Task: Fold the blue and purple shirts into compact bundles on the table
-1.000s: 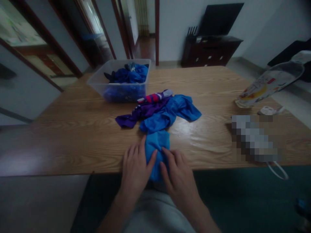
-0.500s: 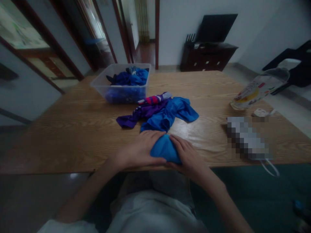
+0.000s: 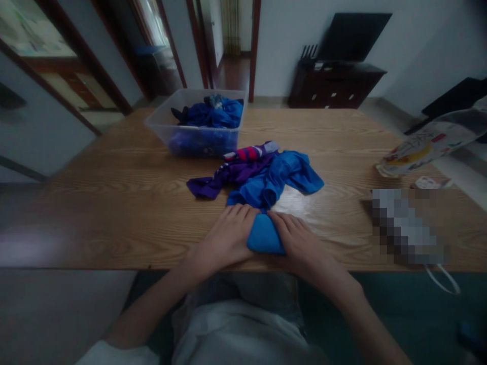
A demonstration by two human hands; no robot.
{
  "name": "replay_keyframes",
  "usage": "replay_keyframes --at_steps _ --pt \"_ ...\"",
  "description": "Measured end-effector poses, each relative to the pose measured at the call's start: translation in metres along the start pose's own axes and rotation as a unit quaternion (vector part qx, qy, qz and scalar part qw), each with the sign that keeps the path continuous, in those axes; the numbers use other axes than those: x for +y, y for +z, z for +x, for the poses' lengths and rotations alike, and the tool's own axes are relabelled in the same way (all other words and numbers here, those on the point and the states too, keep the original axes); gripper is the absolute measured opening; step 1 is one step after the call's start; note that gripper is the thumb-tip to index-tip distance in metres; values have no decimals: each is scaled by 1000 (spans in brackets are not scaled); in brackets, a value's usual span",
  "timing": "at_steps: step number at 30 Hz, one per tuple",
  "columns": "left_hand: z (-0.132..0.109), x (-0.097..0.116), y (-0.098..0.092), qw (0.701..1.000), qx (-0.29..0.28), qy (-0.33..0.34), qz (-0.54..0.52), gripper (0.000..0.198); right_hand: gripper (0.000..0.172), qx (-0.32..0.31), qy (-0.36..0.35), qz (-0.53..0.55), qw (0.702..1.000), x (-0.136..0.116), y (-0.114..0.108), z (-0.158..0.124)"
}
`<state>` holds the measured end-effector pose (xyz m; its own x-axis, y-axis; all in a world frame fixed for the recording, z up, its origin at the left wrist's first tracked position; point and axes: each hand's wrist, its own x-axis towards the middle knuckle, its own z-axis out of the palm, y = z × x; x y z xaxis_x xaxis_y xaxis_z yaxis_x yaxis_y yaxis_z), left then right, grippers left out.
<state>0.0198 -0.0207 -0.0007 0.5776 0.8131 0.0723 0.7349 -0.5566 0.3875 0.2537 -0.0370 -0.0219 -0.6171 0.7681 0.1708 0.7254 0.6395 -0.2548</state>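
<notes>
A compact bundle of blue cloth (image 3: 265, 235) lies at the near edge of the table, between my two hands. My left hand (image 3: 234, 234) is closed around its left side, thumb hidden underneath. From the right, my right hand (image 3: 297, 235) wraps the other side, fingers curved over the top. Just beyond my fingertips, a loose blue cloth (image 3: 262, 185) lies crumpled. It touches a purple cloth (image 3: 238, 172) with a pink and white patterned part. The exact kind of these fabric pieces cannot be made out.
A clear plastic bin (image 3: 160, 121) holding blue and dark cloths stands at the back left of the wooden table (image 3: 114, 213). On the right are a tilted clear bottle (image 3: 426, 144) with a printed label, a small whitish item (image 3: 428, 182) and a blurred-out object with a white strap (image 3: 443, 279).
The blue bundle looks smaller and more rounded between my hands, which press closer around it. My left thumb has gone out of sight. The view has shifted slightly.
</notes>
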Motion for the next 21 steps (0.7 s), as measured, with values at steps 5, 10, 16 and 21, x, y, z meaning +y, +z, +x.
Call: replay_keyframes --at_steps 5,10,16,21 --pt "-19 4 -8 1000 -25 6 -5 60 74 -23 -33 29 999 -4 -12 0" --pt "-18 2 -3 999 -29 -32 29 68 69 -30 -7 25 999 -5 -13 1" --pt "13 -29 -11 994 -88 41 -53 46 62 -77 -10 70 995 15 -12 16" --pt "14 -45 -30 972 -77 16 -221 64 59 -61 88 150 983 17 -19 6"
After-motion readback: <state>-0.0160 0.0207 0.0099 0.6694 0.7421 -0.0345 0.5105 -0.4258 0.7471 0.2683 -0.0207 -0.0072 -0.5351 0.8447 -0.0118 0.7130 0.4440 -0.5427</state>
